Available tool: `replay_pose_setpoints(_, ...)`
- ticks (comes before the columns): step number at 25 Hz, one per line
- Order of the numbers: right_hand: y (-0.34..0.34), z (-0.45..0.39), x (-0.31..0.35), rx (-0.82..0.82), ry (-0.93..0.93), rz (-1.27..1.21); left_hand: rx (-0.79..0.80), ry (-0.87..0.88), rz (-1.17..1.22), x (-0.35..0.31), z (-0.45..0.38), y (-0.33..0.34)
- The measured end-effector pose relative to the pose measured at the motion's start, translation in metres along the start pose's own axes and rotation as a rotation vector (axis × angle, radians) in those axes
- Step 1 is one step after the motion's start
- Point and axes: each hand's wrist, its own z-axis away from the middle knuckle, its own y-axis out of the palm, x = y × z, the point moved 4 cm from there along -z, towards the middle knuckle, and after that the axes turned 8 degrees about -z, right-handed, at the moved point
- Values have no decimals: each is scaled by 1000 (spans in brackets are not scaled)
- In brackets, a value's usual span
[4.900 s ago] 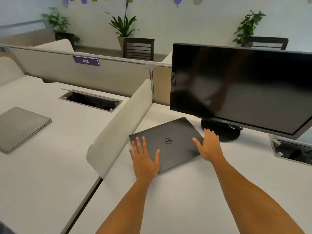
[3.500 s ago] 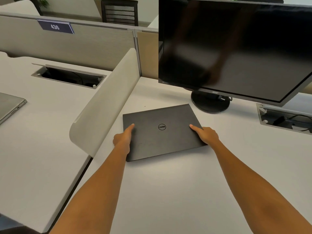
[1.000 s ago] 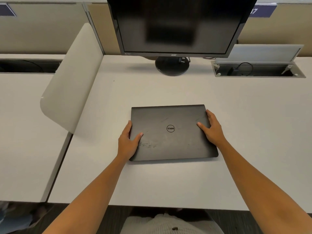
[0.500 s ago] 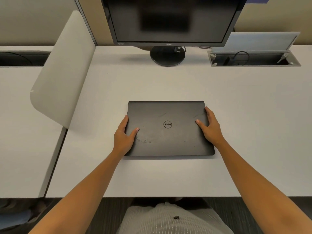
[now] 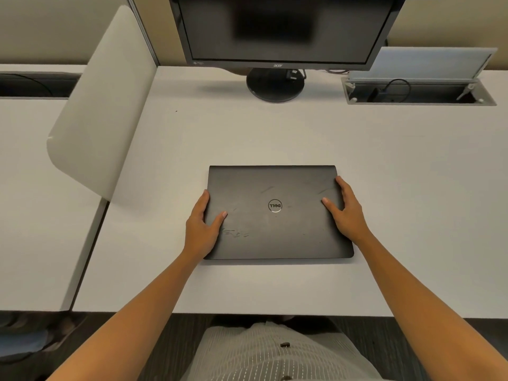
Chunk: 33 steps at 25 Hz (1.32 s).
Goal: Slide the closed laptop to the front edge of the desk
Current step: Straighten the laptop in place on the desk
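Note:
A closed black laptop (image 5: 277, 215) with a round silver logo lies flat and square on the white desk (image 5: 275, 287), a short strip of bare desk between it and the front edge. My left hand (image 5: 202, 229) grips its left edge, thumb on the lid. My right hand (image 5: 347, 213) grips its right edge, thumb resting on top and fingers along the side. Both forearms reach in from below.
A black monitor (image 5: 277, 28) on a round stand (image 5: 275, 86) sits at the back. An open cable tray (image 5: 417, 92) with a raised lid is at the back right. A beige divider panel (image 5: 99, 111) separates this desk from the neighbouring desk (image 5: 33, 215) on the left.
The laptop came from beside the monitor stand toward me and turned square to the desk, both hands shifting to its side edges. In the last half second it has hardly moved.

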Motion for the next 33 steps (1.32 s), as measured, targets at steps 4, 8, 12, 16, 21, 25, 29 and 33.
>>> replay_pose_setpoints(4,1,2,1,2,-30,33,-6,8,2,-1,2,0)
replay_pose_setpoints(8,1,4,1,3,-34,40,-3,13,-12,-2,5,0)
replay_pose_setpoints(12,-1,11,-1,3,-32,40,-3,14,-32,1,12,1)
replay_pose_setpoints(16,0,19,0,-5,-27,63,16,29,-57,0,14,0)
replay_pose_setpoints(21,0,23,2,-8,-27,56,22,33,-75,-1,13,-1)
replay_pose_setpoints(25,0,23,3,-1,-34,67,15,33,-65,-1,14,-1)
replay_pose_setpoints(29,3,25,1,18,-63,122,6,16,-38,-2,14,-1)
replay_pose_setpoints(33,1,23,1,45,-67,163,5,12,-23,-1,19,1)
